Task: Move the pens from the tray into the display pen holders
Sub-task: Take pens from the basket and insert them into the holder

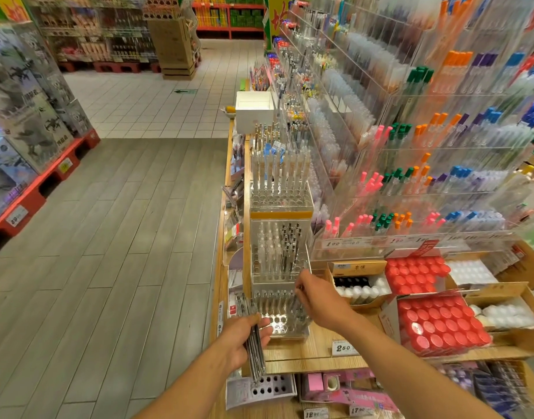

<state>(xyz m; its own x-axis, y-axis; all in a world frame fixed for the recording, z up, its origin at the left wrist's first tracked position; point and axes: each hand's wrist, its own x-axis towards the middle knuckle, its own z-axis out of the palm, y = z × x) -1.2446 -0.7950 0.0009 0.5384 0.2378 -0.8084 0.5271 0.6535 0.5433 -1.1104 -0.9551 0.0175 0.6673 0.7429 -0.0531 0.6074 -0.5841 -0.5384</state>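
Left hand (244, 337) grips pens (255, 352); right hand (317, 300) pinches one over holder (285, 316).

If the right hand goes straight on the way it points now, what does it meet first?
Probably the clear pen holder: the right hand points left and forward at its upper edge, fingers already near it. Depth is uncertain.

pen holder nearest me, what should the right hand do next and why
Probably lower the pen pinched in the right hand into an empty hole of the clear pen holder. The hand is right over its far right edge, several holes at the front look open, and the left hand grips a bundle of pens waiting their turn.
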